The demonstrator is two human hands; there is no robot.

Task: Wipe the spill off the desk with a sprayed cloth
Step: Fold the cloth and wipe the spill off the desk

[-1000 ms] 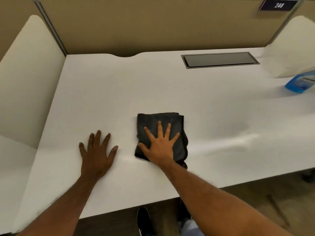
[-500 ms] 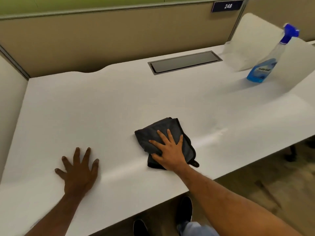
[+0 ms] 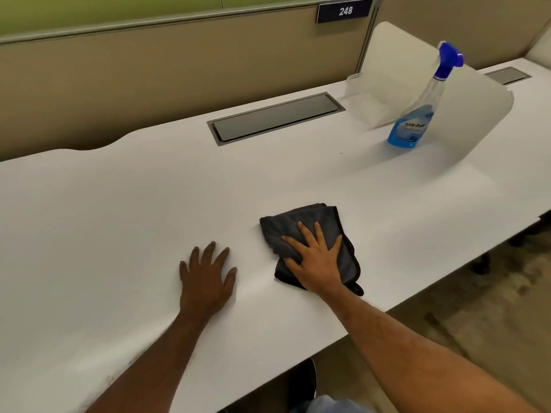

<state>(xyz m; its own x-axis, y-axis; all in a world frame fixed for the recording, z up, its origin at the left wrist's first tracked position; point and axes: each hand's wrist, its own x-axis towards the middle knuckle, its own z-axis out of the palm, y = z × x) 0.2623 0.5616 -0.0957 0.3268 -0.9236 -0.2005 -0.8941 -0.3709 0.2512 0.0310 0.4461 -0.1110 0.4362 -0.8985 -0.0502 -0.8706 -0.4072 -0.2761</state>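
Observation:
A folded dark grey cloth (image 3: 301, 225) lies on the white desk (image 3: 149, 198) near its front edge. My right hand (image 3: 316, 257) presses flat on the cloth with fingers spread. My left hand (image 3: 207, 278) rests flat on the bare desk just left of the cloth, holding nothing. A clear spray bottle (image 3: 417, 114) with blue liquid and a blue trigger head stands upright at the back right. I see no distinct spill on the desk surface.
A grey cable hatch (image 3: 277, 117) is set into the desk at the back. A white divider panel (image 3: 477, 108) stands behind the bottle. A beige partition (image 3: 149, 70) with a "248" sign (image 3: 344, 11) backs the desk. My dark shoe (image 3: 302, 383) shows below the edge.
The view has swung right and up, bringing the spray bottle fully into sight. My right hand stays pressed on the cloth, and my left hand now lies closer to it.

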